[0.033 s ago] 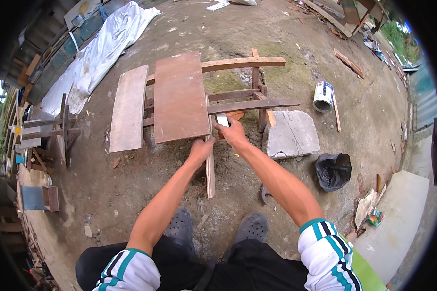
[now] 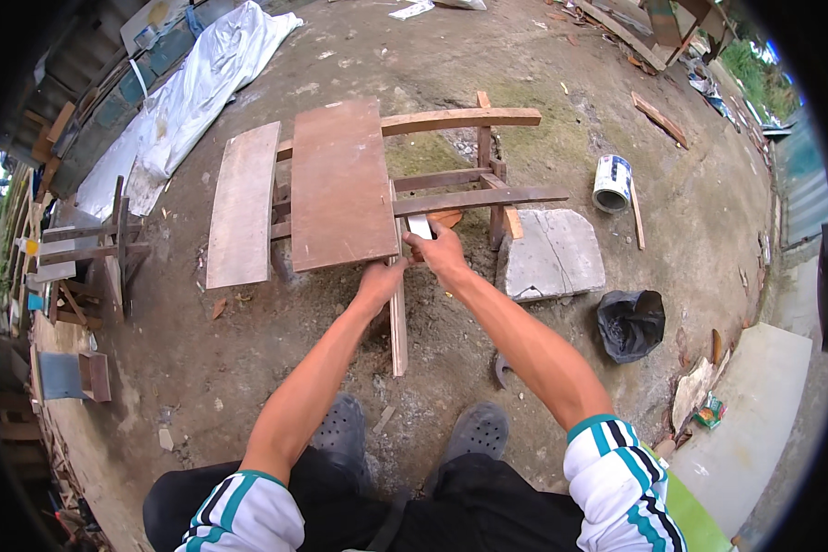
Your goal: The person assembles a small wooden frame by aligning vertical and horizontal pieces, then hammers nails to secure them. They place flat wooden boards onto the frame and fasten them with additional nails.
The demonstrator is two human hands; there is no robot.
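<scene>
A brown wooden board [image 2: 340, 184] lies across a low frame of wooden bars [image 2: 474, 199]. My left hand [image 2: 378, 284] is closed at the board's near right corner, around a narrow wooden strip [image 2: 398, 331] that stands on edge along the board's right side; its fingertips are partly hidden. Just right of it, my right hand [image 2: 440, 255] pinches a flat white piece [image 2: 419, 225] against the strip. What that piece is does not show clearly. A paler board [image 2: 244, 207] rests on the frame's left end.
To the right are a cracked concrete slab [image 2: 557, 256], a paint can [image 2: 612, 184] on its side and a black plastic bag [image 2: 631, 326]. A curved metal piece [image 2: 501, 370] lies below my right forearm. Silvery sheeting [image 2: 189, 110] spreads at the far left, near a wooden stand [image 2: 110, 248].
</scene>
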